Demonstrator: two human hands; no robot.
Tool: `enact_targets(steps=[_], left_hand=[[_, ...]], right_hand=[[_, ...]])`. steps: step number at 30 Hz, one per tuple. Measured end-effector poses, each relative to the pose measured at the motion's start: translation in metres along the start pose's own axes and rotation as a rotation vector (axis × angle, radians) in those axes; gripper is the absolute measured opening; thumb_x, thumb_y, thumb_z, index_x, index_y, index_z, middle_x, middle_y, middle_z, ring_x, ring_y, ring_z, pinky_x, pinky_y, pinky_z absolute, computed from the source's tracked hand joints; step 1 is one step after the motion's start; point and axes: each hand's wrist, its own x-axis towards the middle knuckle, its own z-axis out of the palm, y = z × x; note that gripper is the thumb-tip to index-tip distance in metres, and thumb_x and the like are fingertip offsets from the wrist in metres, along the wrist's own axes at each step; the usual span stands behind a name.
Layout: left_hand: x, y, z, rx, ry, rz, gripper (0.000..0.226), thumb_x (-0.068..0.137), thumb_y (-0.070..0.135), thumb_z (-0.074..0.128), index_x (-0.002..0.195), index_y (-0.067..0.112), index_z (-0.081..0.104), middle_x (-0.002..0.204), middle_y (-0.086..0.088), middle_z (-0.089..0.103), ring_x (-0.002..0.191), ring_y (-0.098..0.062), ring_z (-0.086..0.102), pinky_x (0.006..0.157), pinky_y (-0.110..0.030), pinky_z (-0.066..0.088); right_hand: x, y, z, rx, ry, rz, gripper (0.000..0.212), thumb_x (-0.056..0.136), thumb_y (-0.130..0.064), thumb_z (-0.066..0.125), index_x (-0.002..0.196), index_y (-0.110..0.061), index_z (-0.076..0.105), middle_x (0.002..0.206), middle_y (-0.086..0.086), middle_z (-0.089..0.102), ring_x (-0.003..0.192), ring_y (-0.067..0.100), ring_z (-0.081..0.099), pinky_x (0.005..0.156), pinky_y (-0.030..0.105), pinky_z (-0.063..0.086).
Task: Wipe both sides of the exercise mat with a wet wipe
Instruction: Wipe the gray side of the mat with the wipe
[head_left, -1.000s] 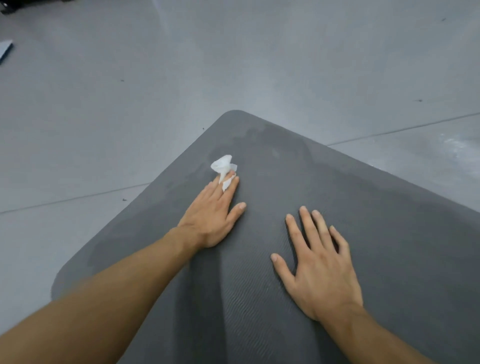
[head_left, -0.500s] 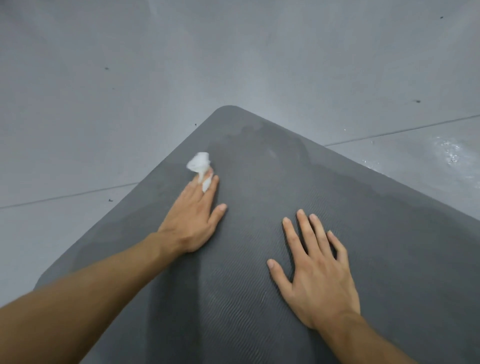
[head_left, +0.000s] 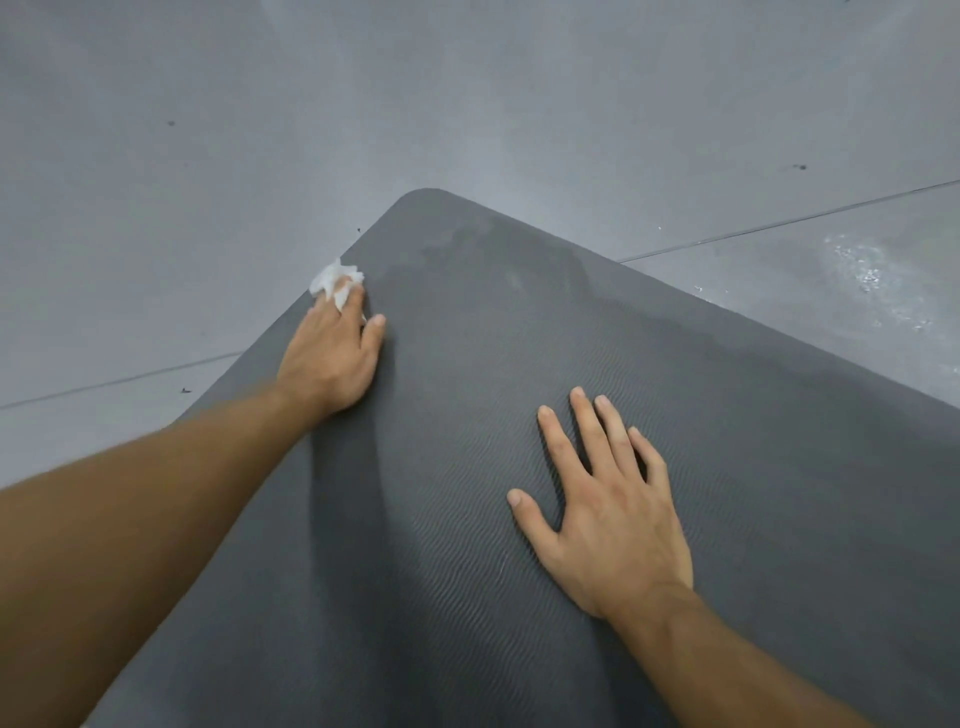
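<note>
Head: ribbed grey mat (head_left: 467, 395), damp-streaked

Smooth grey floor (head_left: 467, 104) fills the background. Thin seam lines cross it at 9 o'clock (head_left: 119, 382) and 2 o'clock (head_left: 779, 221). A whitish scuffed patch (head_left: 867, 270) lies toward 3 o'clock.

Soft even light, shadow on mat (head_left: 353, 519), floor (head_left: 862, 270) glare rt

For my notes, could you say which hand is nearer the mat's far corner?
Left hand: pressing the wipe at the mat edge near that corner; right hand lies flat farther back.
</note>
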Motion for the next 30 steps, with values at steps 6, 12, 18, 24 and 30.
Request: enact_targets(steps=[6, 12, 18, 24, 30], left_hand=[[0.033, 0.046, 0.017, -0.037, 0.021, -0.024, 0.064, 0.108, 0.044, 0.03, 0.151, -0.003, 0.032, 0.167, -0.024, 0.019, 0.155, -0.037, 0.014, 0.127, -0.048, 0.015], [0.041, 0.13, 0.026, -0.011, -0.081, 0.254, 0.067, 0.11, 0.042, 0.031, 0.162, 0.003, 0.018, 0.172, -0.017, 0.008, 0.159, -0.028, 0.001, 0.129, -0.043, 0.006], [0.035, 0.228, 0.027, 0.043, -0.322, 0.632, 0.06, 0.112, 0.039, 0.028, 0.164, 0.009, 0.018, 0.173, -0.01, 0.008, 0.16, -0.023, 0.0, 0.125, -0.03, -0.001], [0.03, 0.241, 0.031, 0.111, -0.392, 0.754, 0.061, 0.112, 0.041, 0.025, 0.166, 0.014, 0.012, 0.174, -0.003, 0.001, 0.159, -0.017, -0.008, 0.126, -0.029, -0.005], [0.013, 0.154, 0.019, 0.069, -0.221, 0.552, 0.06, 0.11, 0.036, 0.035, 0.163, 0.009, 0.02, 0.172, -0.01, 0.014, 0.158, -0.019, 0.009, 0.127, -0.028, 0.004]], right_hand=[[0.001, -0.001, -0.002, 0.019, -0.006, 0.005, 0.082, 0.097, -0.073, 0.026, 0.166, -0.03, 0.017, 0.175, 0.002, 0.006, 0.161, 0.021, 0.0, 0.129, 0.047, 0.01], [0.001, -0.001, -0.002, 0.024, -0.005, 0.013, 0.08, 0.097, -0.07, 0.028, 0.166, -0.029, 0.021, 0.175, 0.004, 0.009, 0.161, 0.022, 0.003, 0.128, 0.048, 0.011], [0.003, 0.0, 0.001, 0.053, -0.011, 0.022, 0.081, 0.097, -0.071, 0.028, 0.166, -0.028, 0.022, 0.175, 0.003, 0.008, 0.161, 0.021, 0.002, 0.127, 0.051, 0.013], [0.004, 0.001, 0.0, 0.065, -0.027, 0.009, 0.082, 0.098, -0.072, 0.024, 0.167, -0.028, 0.016, 0.175, 0.002, 0.004, 0.161, 0.019, -0.005, 0.128, 0.05, 0.008], [0.003, 0.001, -0.002, 0.033, -0.035, -0.01, 0.081, 0.099, -0.072, 0.018, 0.167, -0.03, 0.006, 0.175, 0.002, -0.006, 0.161, 0.019, -0.01, 0.129, 0.048, 0.002]])
